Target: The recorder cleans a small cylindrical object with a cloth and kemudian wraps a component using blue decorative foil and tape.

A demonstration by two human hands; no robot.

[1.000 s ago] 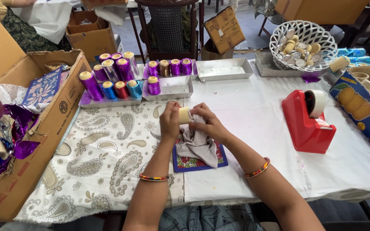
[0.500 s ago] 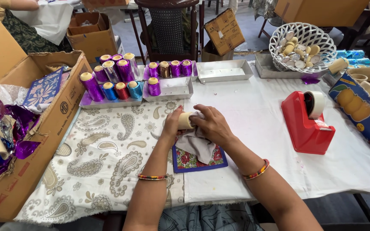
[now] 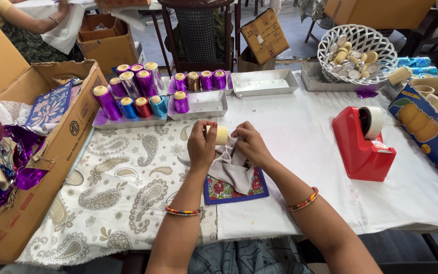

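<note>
A cream candle [image 3: 221, 134] is held at table centre, gripped at its left end by the curled fingers of the left hand [image 3: 202, 145]. A grey cloth [image 3: 233, 167] is pinched against the candle by the right hand [image 3: 250, 146], fingers pressed together. Beneath, a floral mat [image 3: 231, 189] is seen. At 3 o'clock a red tape dispenser [image 3: 363, 143] is placed. At 11 o'clock, foil-wrapped candles [image 3: 137, 86] are stood in trays [image 3: 203, 104]. At 1 o'clock a white basket [image 3: 357, 52] is noted.
</note>
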